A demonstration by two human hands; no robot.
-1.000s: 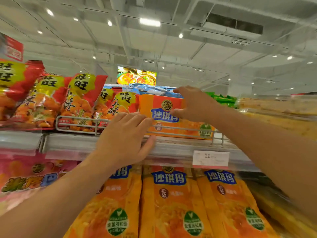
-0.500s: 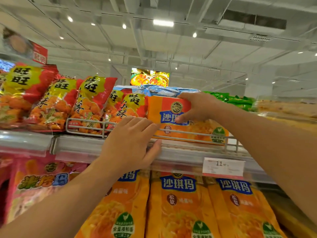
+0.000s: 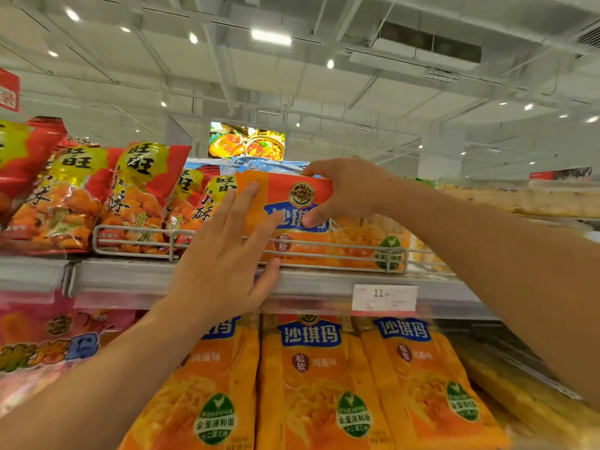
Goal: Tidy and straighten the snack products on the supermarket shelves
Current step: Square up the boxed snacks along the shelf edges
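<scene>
While right hand (image 3: 344,190) pinches the orange pack's (image 3: 285,203) top edge, left hand (image 3: 224,251) lies flat vs its front; pack not yet squared, red bags (image 3: 136,190) w/ lean left.

Orange snack bag (image 3: 324,222) upright behind top-shelf wire rail (image 3: 136,251)

The orange snack packs (image 3: 311,378) below the shelf read 沙琪玛 in white on blue, with 松软 in a dark roundel. The red-and-yellow bags (image 3: 139,190) carry 旺旺 — black on yellow. The white price tag (image 3: 384,297) shows 11.
</scene>
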